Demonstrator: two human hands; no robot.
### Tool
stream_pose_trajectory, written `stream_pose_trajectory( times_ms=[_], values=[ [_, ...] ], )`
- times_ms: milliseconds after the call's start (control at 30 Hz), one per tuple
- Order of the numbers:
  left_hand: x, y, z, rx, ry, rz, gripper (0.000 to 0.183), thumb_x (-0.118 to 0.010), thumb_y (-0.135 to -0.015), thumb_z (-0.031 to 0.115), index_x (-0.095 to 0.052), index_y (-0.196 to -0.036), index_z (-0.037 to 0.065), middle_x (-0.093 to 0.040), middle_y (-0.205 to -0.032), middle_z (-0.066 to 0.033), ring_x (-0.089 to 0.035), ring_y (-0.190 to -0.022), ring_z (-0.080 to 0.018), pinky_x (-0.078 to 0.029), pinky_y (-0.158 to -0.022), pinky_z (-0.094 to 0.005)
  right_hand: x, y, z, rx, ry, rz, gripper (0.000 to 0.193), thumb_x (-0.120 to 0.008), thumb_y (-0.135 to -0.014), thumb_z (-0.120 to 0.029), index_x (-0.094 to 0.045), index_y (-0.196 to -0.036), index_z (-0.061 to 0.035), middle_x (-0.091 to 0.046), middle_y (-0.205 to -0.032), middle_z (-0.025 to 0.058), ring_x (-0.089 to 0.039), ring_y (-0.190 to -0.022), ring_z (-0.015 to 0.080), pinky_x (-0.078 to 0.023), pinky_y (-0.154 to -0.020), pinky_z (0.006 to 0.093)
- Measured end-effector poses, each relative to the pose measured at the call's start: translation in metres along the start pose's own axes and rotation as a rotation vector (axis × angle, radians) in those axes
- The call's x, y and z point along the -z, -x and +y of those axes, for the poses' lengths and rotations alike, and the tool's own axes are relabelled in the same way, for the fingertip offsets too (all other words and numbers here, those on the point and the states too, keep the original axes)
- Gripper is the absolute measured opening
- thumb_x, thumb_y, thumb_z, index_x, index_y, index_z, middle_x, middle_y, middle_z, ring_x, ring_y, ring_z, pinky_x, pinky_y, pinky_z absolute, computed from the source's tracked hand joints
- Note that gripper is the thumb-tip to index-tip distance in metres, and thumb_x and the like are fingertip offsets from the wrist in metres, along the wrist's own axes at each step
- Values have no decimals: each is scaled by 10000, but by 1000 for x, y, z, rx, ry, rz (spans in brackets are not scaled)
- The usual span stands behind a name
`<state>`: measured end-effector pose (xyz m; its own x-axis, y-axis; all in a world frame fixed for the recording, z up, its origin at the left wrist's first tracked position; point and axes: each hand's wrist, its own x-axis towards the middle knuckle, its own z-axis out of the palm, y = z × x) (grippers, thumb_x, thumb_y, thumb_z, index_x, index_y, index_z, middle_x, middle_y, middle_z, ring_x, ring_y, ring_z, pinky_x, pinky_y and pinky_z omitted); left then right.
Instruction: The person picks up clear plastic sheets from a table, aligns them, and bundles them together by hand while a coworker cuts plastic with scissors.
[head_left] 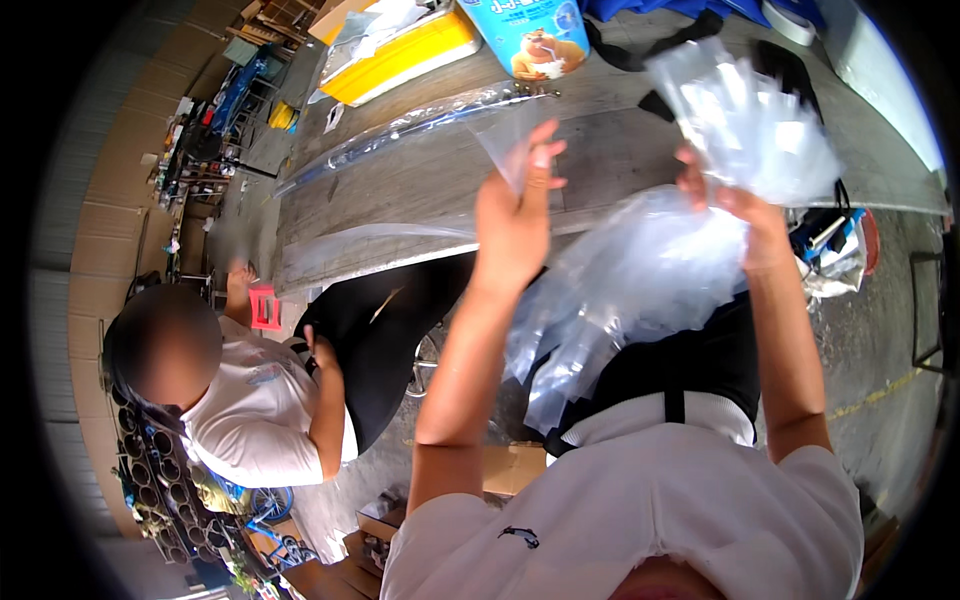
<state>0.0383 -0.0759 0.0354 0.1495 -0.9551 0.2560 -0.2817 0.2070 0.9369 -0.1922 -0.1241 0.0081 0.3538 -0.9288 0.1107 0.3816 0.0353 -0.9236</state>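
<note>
My right hand (745, 215) is closed around a thick bundle of clear plastic bags (640, 260). Part of the bundle fans out above the hand, and the longer part hangs down to the left over my lap. My left hand (518, 205) is raised over the table edge, its fingers apart and slightly blurred. A thin piece of clear film (497, 140) shows right beside its fingers; whether they touch it is unclear. Farther back on the table (400, 190) lies a long clear sleeve (400, 125) with thin rods in it.
A yellow box (405, 65) and a blue printed package (530, 40) stand at the table's far side. Black straps (690, 40) and a white tape roll (790, 22) lie at the back right. At the left, another person (270, 420) sits close to the table, near a red stool (264, 307).
</note>
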Motion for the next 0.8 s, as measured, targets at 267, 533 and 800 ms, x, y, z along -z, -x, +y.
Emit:
stream_pose_trajectory(
  times_ms=[267, 533, 800],
  values=[
    [-53, 17, 41, -370, -863, 79, 429, -469, -868, 173, -486, -1195, -104, -427, -1278, -315, -313, -1277, -472, -207, -1097, -451, -47, 11, 6, -266, -132, -120, 697, -762, -617, -95, -487, -1253, -20, -562, -1187, 80, -545, -1059, 171, -448, -889, 323],
    [-40, 57, 30, -2, -296, -191, 560, -437, -940, 373, -382, -1307, -46, -488, -1240, -286, -494, -1134, -420, -390, -967, -407, -29, 4, -3, -186, -174, 37, 459, -770, -611, -58, -618, -1039, 7, -647, -904, 86, -618, -796, 169, -490, -759, 282],
    [75, 157, -21, 746, -492, -676, 723, -662, -789, 472, -430, -1338, 62, -569, -1197, -196, -542, -1107, -352, -407, -949, -400, 60, -27, 8, -62, -387, -249, 268, -573, -771, -276, -413, -645, -102, -433, -834, 73, -436, -935, 188, -307, -944, 317]
  ],
)
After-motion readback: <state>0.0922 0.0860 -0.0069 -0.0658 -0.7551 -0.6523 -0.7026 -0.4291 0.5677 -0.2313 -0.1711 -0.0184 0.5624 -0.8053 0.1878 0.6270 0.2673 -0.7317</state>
